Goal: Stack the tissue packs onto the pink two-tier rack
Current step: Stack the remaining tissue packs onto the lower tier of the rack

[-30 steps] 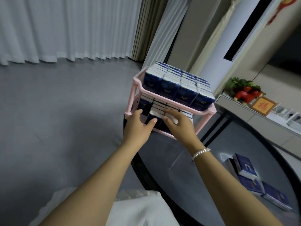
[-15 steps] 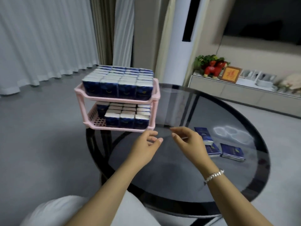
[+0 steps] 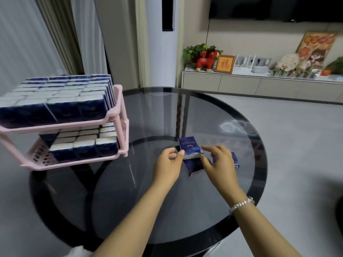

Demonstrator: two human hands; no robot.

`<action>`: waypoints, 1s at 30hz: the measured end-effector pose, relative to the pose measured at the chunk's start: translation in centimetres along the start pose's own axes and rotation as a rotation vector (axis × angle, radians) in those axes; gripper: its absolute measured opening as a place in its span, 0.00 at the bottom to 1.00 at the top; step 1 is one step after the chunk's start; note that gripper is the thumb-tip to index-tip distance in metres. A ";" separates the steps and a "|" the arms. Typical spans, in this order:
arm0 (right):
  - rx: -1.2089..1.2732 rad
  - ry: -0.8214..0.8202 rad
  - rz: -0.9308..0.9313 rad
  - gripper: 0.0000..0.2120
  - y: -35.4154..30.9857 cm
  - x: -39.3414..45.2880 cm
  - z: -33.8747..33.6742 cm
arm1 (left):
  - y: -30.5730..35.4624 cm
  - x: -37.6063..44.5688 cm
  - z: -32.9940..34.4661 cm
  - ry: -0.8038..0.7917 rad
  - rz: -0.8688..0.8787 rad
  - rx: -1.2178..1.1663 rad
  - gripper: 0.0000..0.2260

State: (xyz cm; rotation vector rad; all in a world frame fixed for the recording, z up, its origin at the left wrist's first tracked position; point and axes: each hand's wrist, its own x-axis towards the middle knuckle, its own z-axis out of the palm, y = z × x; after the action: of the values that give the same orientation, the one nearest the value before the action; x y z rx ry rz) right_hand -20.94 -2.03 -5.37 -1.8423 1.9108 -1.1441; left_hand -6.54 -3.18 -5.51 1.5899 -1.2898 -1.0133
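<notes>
Left hand (image 3: pixel 168 165), right hand (image 3: pixel 219 161) flank tissue pack (image 3: pixel 190 147) mid-table.

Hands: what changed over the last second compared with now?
Both hands left the front of the pink rack and moved right to the loose tissue packs on the glass table. The left hand and right hand now flank the top pack, fingers touching it; no firm grip is visible. The rack stays loaded on both tiers.
</notes>
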 end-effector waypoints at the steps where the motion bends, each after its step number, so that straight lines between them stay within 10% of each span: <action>1: -0.051 0.012 0.016 0.14 0.5 0.1 0.0 | 0.1 0.5 0.5 0.001 -0.008 0.023 0.22; 6: -0.249 -0.074 0.089 0.21 2.3 0.5 0.1 | 0.7 2.5 2.4 -0.047 -0.074 0.202 0.36; 30: -0.183 -0.376 -0.159 0.18 -1.9 -3.2 4.1 | -2.6 -2.1 -8.5 -0.167 -0.202 0.111 0.16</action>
State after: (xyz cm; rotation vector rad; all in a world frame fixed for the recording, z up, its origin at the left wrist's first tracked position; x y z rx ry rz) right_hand -16.35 -0.29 -7.86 -2.1562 1.7235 -0.6175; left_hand 1.95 0.20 -5.01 1.7785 -1.3358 -1.2400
